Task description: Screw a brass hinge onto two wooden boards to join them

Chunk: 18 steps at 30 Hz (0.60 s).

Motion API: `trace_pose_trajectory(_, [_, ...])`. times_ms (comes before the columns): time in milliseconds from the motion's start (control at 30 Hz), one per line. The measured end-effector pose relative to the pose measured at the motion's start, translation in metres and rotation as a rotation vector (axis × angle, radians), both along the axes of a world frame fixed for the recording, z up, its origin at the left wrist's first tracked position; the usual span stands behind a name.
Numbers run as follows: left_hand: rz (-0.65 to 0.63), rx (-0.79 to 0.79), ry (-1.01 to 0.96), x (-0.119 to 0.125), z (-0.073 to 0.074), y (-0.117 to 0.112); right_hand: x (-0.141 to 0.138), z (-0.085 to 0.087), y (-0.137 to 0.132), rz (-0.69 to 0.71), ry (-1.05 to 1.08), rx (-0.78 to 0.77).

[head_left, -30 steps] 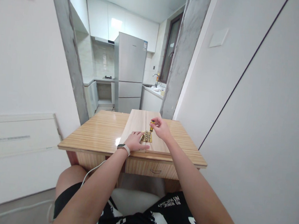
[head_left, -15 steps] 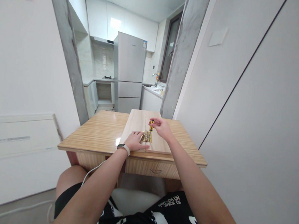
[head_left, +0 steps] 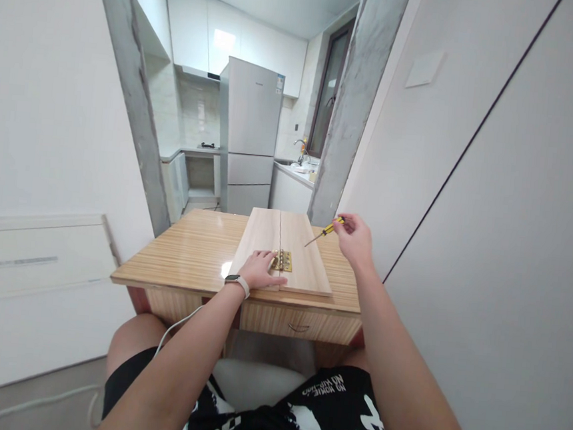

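**Screwdriver lifted off the hinge**

The right hand (head_left: pixel 356 238) had swung up and to the right, away from the hinge (head_left: pixel 282 261), since a second earlier. Its fingers were pinched shut on the yellow screwdriver (head_left: pixel 324 232), whose tip slanted down-left in the air above the right board (head_left: pixel 305 260). The left hand (head_left: pixel 260 270) lay flat and open on the left board (head_left: pixel 257 239), fingertips touching the hinge. Both boards lay side by side on the bench (head_left: pixel 187 253).
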<state>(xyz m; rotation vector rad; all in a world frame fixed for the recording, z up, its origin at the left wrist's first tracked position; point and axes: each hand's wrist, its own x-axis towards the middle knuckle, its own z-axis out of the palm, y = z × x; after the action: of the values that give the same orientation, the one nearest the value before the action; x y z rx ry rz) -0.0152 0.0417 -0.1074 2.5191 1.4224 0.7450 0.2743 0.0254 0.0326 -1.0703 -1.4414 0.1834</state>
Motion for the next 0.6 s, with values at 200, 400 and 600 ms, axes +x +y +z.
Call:
trace_pose_trajectory(200, [-0.008, -0.025, -0.04, -0.001, 0.001, 0.0, 0.068, -0.081, -0.025, -0.475, -0.016, -0.183])
trace_pose_trajectory(400, [0.087, -0.062, -0.279, -0.004, 0.004, 0.011, 0.08, -0.143, -0.04, -0.547, -0.224, -0.36])
trace_pose_trajectory(600, [0.375, -0.019, -0.251, -0.034, 0.008, 0.033, 0.087, -0.161, -0.036, -0.623, -0.533, -0.546])
